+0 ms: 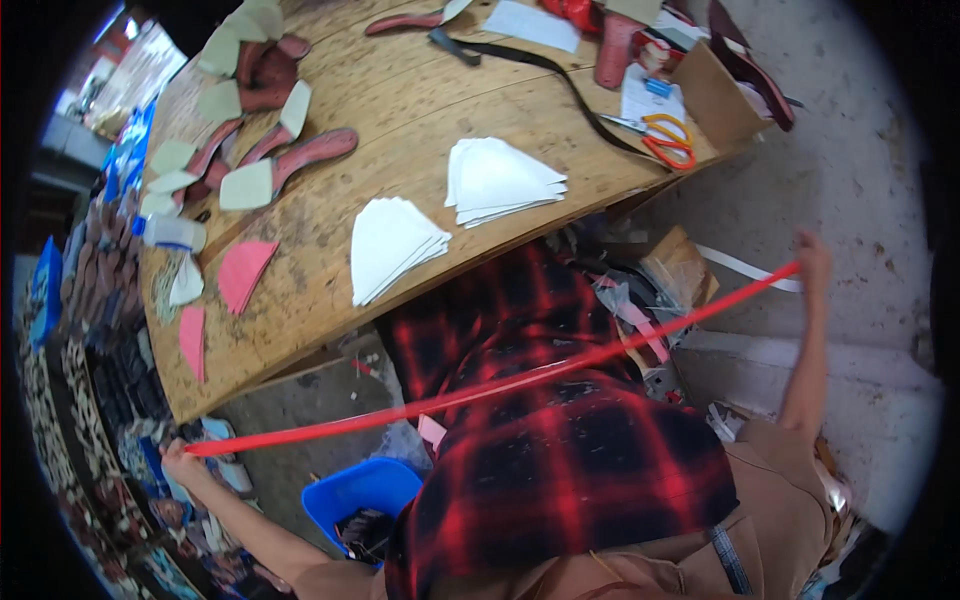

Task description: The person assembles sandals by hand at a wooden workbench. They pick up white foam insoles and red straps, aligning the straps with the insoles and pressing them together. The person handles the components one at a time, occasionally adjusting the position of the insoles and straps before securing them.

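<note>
A long red strip (520,379) is stretched taut across my lap, rising from left to right. My left hand (180,464) is closed on one end, out beyond the table's near left corner. The other end is gripped in my right hand (814,258), held far out to the right near the pale wall. Below the strip lies a red and black checked cloth (560,450) over my legs. Two fanned stacks of white curved pieces, a left stack (393,245) and a right stack (500,182), rest on the table just ahead of the strip.
The wooden table (330,230) carries pink pieces (245,272), reddish-brown insoles (315,150) with pale tabs, a bottle (172,233), a dark strap (570,85) and orange-handled scissors (668,140). A blue bin (365,485) stands below at left. Shoe parts (110,265) crowd the far left.
</note>
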A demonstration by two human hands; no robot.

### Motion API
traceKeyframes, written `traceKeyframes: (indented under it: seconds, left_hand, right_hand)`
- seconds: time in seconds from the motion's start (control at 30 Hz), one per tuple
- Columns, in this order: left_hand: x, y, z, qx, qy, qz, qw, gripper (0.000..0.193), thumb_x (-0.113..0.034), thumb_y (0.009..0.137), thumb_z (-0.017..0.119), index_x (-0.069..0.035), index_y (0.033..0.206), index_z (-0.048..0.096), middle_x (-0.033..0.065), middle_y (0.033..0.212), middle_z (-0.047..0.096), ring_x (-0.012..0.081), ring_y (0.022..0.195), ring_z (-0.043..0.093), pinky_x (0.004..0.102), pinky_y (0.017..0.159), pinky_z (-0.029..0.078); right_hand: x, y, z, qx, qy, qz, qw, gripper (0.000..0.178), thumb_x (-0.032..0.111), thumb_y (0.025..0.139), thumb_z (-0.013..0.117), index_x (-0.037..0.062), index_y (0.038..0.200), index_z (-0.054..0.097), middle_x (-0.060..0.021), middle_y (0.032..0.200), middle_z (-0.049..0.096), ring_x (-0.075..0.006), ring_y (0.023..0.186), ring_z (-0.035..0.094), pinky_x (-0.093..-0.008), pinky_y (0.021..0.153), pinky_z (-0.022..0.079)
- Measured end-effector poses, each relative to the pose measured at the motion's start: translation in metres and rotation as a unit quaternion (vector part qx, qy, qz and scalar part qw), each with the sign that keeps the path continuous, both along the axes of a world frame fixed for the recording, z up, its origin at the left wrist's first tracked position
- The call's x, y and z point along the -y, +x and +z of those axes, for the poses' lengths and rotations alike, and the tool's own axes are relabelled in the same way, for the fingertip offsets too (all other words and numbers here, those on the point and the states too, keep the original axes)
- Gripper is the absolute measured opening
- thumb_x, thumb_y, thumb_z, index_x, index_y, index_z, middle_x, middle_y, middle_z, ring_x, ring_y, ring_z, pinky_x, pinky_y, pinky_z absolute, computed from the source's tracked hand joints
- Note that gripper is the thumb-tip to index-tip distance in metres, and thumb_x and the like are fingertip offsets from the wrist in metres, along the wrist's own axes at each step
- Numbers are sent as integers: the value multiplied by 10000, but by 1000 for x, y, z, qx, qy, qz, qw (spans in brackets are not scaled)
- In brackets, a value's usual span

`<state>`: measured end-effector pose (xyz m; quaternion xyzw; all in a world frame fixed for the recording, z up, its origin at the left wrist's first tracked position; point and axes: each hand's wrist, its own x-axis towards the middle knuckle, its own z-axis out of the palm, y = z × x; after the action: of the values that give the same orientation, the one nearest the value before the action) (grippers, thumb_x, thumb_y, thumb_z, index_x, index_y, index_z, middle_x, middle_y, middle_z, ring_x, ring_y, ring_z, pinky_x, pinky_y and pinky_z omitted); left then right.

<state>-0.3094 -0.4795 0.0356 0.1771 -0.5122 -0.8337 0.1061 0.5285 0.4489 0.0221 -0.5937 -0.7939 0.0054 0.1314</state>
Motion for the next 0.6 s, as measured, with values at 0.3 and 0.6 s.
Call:
traceKeyframes:
  seconds: [0.3,0.6]
  left_hand:
    - [-425,247,9,-101,4,-559,823,357,-333,1022,467,-1,1137,531,28,793,532,130,696,512,261,645,449]
    - [-481,276,-9,-96,-110,-548,823,422,-372,1038,431,-6,1225,529,39,781,584,63,565,444,202,513,350]
  right_hand:
    - [148,-201,-33,-71,-99,205,971,333,354,965,531,45,981,653,-145,852,639,-324,844,623,-414,694,483]
    - [-33,-401,-10,-338,63,135,929,672,512,849,651,-68,1177,565,-197,1105,647,-321,979,641,-420,845,492]
